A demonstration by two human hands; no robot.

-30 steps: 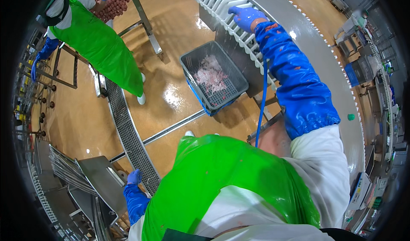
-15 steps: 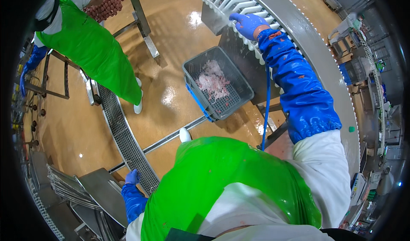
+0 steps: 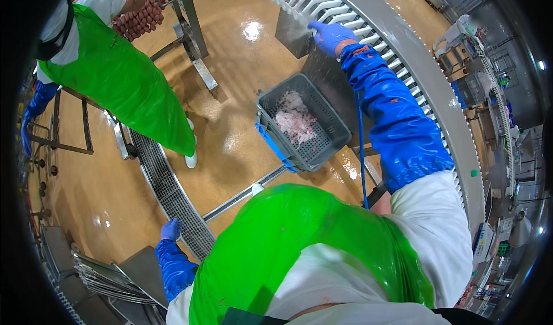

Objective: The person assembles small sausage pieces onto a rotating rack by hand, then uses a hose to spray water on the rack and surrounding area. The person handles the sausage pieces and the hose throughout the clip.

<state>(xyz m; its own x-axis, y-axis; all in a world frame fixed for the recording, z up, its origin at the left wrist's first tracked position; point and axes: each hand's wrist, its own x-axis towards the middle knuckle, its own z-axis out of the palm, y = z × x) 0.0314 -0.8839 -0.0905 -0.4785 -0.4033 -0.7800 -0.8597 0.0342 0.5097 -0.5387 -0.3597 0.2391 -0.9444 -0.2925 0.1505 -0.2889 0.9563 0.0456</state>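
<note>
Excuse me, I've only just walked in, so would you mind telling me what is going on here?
A person in a green apron has their gloved right hand at the white slats of a curved conveyor. Spray shows at its fingertips, and a blue hose hangs below. The left hand hangs low, holding nothing that shows. A grey crate with pinkish scraps stands nearby, and a co-worker is beside hanging sausages.
</note>
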